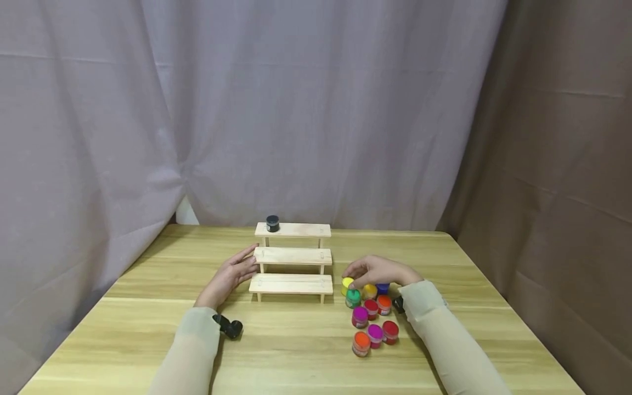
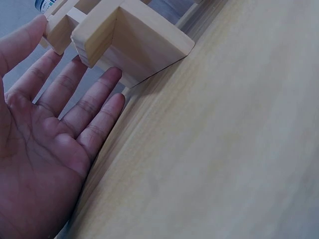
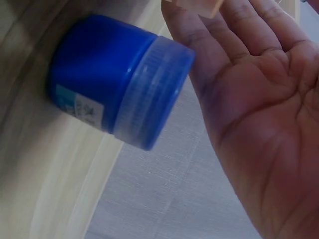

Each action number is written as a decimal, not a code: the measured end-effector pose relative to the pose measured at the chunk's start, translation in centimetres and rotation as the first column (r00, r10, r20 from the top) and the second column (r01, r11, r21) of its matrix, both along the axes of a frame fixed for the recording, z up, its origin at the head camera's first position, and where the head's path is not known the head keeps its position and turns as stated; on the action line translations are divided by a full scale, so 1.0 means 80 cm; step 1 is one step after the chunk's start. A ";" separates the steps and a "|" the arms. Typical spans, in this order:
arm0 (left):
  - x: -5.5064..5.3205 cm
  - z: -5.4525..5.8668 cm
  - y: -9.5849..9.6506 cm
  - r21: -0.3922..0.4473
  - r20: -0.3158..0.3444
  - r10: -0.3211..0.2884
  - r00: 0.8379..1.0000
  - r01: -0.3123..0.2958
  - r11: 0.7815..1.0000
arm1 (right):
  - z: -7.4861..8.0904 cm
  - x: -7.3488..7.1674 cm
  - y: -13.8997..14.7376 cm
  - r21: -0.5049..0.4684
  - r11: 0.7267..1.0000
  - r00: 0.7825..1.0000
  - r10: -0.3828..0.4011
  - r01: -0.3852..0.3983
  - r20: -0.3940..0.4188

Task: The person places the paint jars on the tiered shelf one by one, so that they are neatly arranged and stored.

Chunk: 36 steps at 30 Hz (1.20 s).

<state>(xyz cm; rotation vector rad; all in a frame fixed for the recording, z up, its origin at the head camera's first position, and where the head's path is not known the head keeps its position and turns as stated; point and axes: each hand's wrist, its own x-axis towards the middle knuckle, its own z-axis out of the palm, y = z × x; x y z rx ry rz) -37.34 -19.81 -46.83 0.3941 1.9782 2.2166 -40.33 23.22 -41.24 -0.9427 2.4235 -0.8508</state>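
A wooden three-tier stand (image 1: 292,255) is set on the table, with a black paint jar (image 1: 272,223) at the left of its top step. My left hand (image 1: 232,278) has its fingers extended against the stand's left side; the left wrist view shows the fingertips at the wooden end pieces (image 2: 144,47). My right hand (image 1: 380,271) pinches a yellow paint jar (image 1: 346,286) between thumb and fingers, right of the stand. Close under that hand are a green jar (image 1: 353,298), a dark yellow jar (image 1: 370,291) and a blue jar (image 3: 99,72). The right fingertips lie outside the right wrist view.
Nearer the front edge are more paint jars: magenta (image 1: 360,317), orange (image 1: 361,344), purple (image 1: 375,336) and red (image 1: 390,332) among them. A grey curtain (image 1: 316,109) hangs behind the wooden table (image 1: 276,351), and a brown one (image 1: 553,164) hangs at right.
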 end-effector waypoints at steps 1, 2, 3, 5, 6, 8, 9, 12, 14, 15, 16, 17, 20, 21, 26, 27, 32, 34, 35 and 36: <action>-0.001 0.001 0.000 -0.001 -0.004 -0.001 1.000 0.001 1.000 | 0.001 0.000 -0.001 0.005 1.000 1.000 -0.005 0.006 -0.009; -0.002 0.002 -0.001 0.004 -0.002 0.000 1.000 0.000 1.000 | 0.001 -0.001 -0.002 0.009 1.000 1.000 -0.011 0.011 -0.018; -0.003 0.003 -0.002 0.004 -0.005 0.000 1.000 0.000 1.000 | 0.002 -0.001 -0.003 0.012 1.000 1.000 -0.012 0.013 -0.021; -0.005 0.004 -0.003 0.001 -0.013 -0.004 1.000 0.004 1.000 | 0.004 -0.002 -0.004 0.016 1.000 0.999 -0.010 0.011 -0.030; -0.005 0.005 -0.003 -0.001 -0.018 -0.008 1.000 0.008 1.000 | 0.004 -0.002 -0.004 0.016 1.000 0.999 -0.007 0.007 -0.032; -0.006 0.007 -0.003 -0.008 -0.025 -0.014 1.000 0.014 1.000 | 0.006 -0.002 -0.005 0.017 1.000 0.999 -0.003 0.004 -0.036; -0.007 0.008 -0.003 -0.011 -0.028 -0.017 0.999 0.017 1.000 | 0.007 -0.002 -0.004 0.017 1.000 0.999 -0.003 0.003 -0.038; -0.007 0.011 -0.001 -0.012 -0.024 -0.017 1.000 0.017 1.000 | 0.010 -0.003 -0.004 0.017 1.000 0.999 -0.012 0.013 -0.035; -0.008 0.012 0.000 -0.012 -0.020 -0.014 1.000 0.013 1.000 | 0.012 -0.004 -0.004 0.018 1.000 0.999 -0.024 0.025 -0.032; -0.008 0.012 0.000 -0.008 -0.018 -0.013 1.000 0.013 1.000 | 0.012 -0.004 -0.005 0.017 0.999 0.999 -0.028 0.029 -0.029; -0.009 0.012 0.000 -0.007 -0.019 -0.010 1.000 0.010 1.000 | 0.011 -0.004 -0.005 0.016 0.999 0.999 -0.030 0.031 -0.029; -0.008 0.012 0.000 -0.007 -0.019 -0.008 1.000 0.008 1.000 | 0.011 -0.004 -0.005 0.014 0.999 0.999 -0.032 0.033 -0.031; -0.008 0.010 0.001 -0.002 -0.017 -0.006 1.000 0.006 1.000 | 0.007 -0.005 -0.003 0.007 0.999 0.999 -0.034 0.034 -0.037; -0.008 0.009 0.002 -0.005 -0.016 -0.007 1.000 0.007 1.000 | 0.006 -0.005 -0.002 0.006 0.999 0.999 -0.033 0.033 -0.039; -0.008 0.007 0.003 -0.002 -0.001 -0.001 1.000 0.001 1.000 | 0.004 -0.007 0.002 0.010 0.999 0.997 -0.039 0.040 -0.067; -0.008 0.007 0.003 -0.001 -0.002 -0.001 1.000 0.001 1.000 | 0.004 -0.008 0.003 0.008 0.999 0.996 -0.043 0.044 -0.077; -0.010 0.013 0.003 0.006 -0.009 0.004 1.000 -0.004 1.000 | 0.005 -0.012 0.005 0.001 0.998 0.994 -0.058 0.058 -0.093; -0.011 0.015 0.003 0.003 -0.007 0.006 1.000 -0.006 1.000 | 0.005 -0.014 0.004 0.002 0.998 0.996 -0.055 0.055 -0.077; -0.011 0.015 0.002 -0.001 -0.009 0.002 1.000 -0.002 1.000 | 0.004 -0.014 0.004 0.003 0.999 0.996 -0.051 0.051 -0.067; -0.011 0.016 0.002 0.000 -0.006 0.002 1.000 -0.002 1.000 | 0.004 -0.014 0.004 0.002 0.999 0.997 -0.043 0.043 -0.062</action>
